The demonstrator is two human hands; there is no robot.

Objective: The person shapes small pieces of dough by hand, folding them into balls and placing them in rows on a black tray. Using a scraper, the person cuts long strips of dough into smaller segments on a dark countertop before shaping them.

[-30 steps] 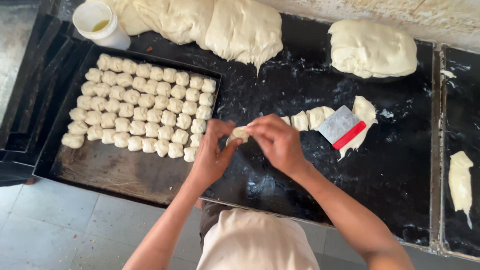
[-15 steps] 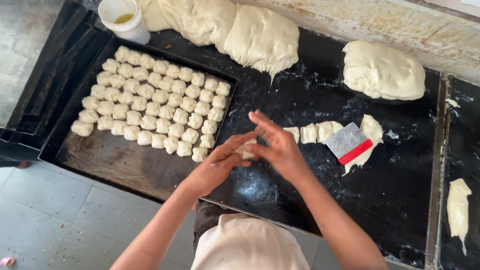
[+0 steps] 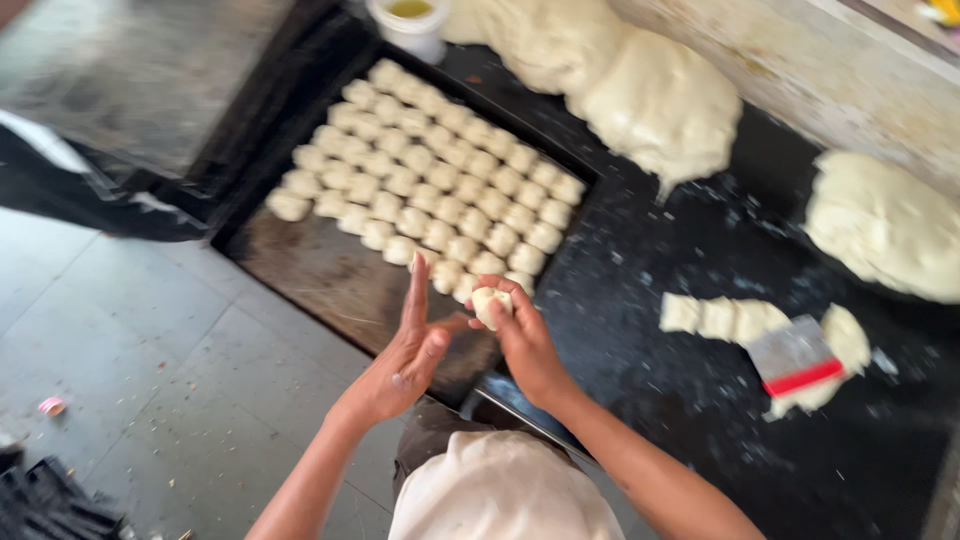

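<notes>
Head view: right hand (image 3: 525, 345) pinches a dough ball (image 3: 490, 303) beside the open left hand (image 3: 408, 352), over the tray (image 3: 320, 275)

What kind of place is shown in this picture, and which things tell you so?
Probably a bakery work area. A dark tray holds rows of small dough balls, large dough masses lie on the black worktop, and the right hand holds a dough ball.
</notes>
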